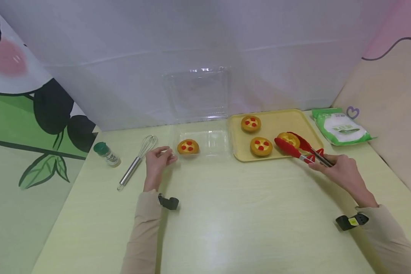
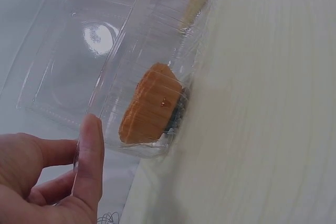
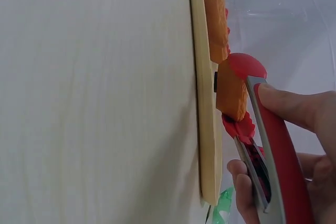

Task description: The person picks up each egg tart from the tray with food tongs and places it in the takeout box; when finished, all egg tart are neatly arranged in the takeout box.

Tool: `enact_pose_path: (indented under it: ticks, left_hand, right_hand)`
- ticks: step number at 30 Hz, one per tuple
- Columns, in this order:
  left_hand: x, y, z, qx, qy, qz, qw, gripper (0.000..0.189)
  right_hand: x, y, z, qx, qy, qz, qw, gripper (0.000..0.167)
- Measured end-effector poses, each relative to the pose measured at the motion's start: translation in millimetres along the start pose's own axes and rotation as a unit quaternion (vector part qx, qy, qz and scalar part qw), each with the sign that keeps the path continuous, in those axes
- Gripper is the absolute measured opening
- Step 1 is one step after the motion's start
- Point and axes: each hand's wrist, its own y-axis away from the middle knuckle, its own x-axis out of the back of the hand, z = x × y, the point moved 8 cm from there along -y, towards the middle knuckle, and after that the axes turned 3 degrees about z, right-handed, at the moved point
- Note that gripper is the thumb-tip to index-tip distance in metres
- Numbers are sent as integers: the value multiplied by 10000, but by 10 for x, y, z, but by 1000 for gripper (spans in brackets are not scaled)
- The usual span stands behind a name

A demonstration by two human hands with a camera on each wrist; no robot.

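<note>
In the head view, my left hand [image 1: 158,163] is at the near left corner of a clear plastic clamshell box [image 1: 215,141]. The left wrist view shows thumb and fingers pinching the box's thin rim [image 2: 79,153]. One toy egg tart [image 1: 188,147] with red dots sits inside the box, and its lid [image 1: 198,93] stands up behind. My right hand [image 1: 342,173] grips red-tipped tongs [image 1: 289,148]. Their tips lie on either side of a tart [image 3: 231,90] at the right of the yellow tray [image 1: 294,118]. Two other tarts, a back one [image 1: 251,124] and a front one [image 1: 261,146], rest on the tray.
A whisk [image 1: 137,161] and a green-capped shaker [image 1: 107,154] are left of my left hand. A green and white packet [image 1: 342,126] lies right of the tray. A pale curtain [image 1: 123,76] hangs behind the table [image 1: 226,213].
</note>
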Motion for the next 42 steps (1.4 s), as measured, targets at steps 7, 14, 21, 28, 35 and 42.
enact_pose_path:
  ticks: [7,14,21,28,35,42]
  left_hand:
    - [-6,12,4,31,-43,-31,10000,38]
    - [-18,33,1,46,45,-34,10000,37]
    - [-41,34,-8,34,14,-5,10000,36]
    - [-51,5,-23,30,83,-17,10000,37]
    - [-69,19,-21,53,112,-49,9999,36]
    - [-37,1,-28,65,87,17,9999,36]
  right_hand:
    - [34,-42,-99,-27,-403,76,9992,68]
    - [-49,-86,-303,-77,-756,-147,9970,70]
    - [-159,-132,-626,90,-968,-467,9942,68]
    - [-313,-226,-957,325,-1028,-713,9916,71]
    - [-482,-310,-1255,664,-1079,-757,9890,65]
    - [-697,-437,-1559,958,-949,-938,9864,49]
